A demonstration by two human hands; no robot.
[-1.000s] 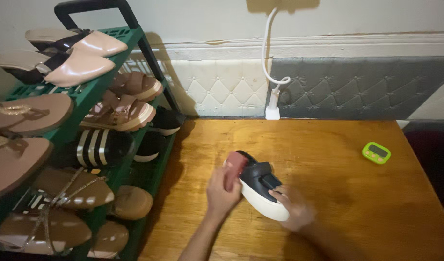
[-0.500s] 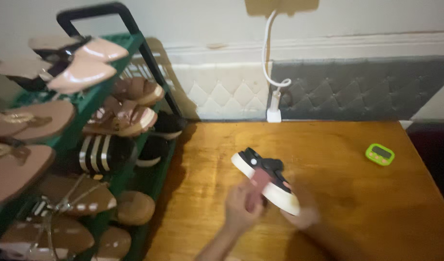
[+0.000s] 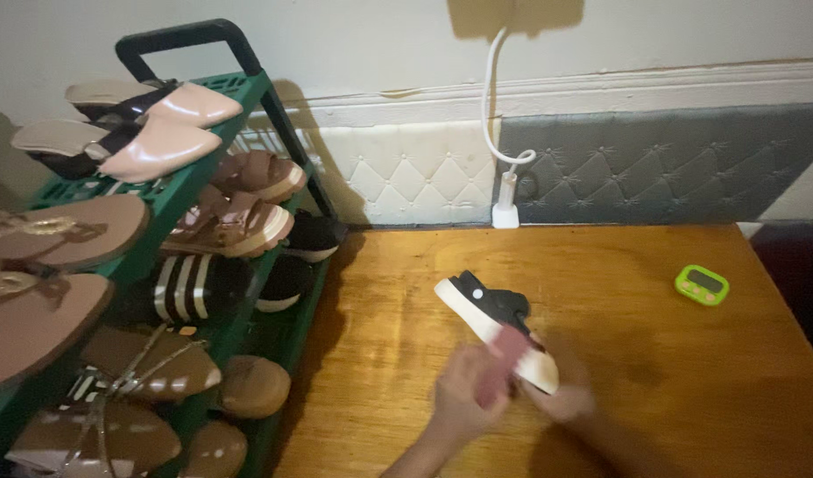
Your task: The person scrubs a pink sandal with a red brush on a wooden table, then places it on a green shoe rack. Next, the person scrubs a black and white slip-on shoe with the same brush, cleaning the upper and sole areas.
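Left hand (image 3: 464,398) grips a pink cloth (image 3: 502,365) pressed flat to the white sole of a black platform sandal (image 3: 497,326). Right hand (image 3: 561,398), blurred, closes under the sandal's near end, tilting the sole toward the cloth. Sandal sits mid wooden table (image 3: 654,425); green shoe rack (image 3: 247,97) at nine o'clock, green timer (image 3: 701,285) at two.

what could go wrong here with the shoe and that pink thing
The black sandal with a thick white sole is tilted, held only at its near end by the right hand, so it may slip. The left hand presses a pink block against the sole; motion blur suggests fast strokes that might miss.
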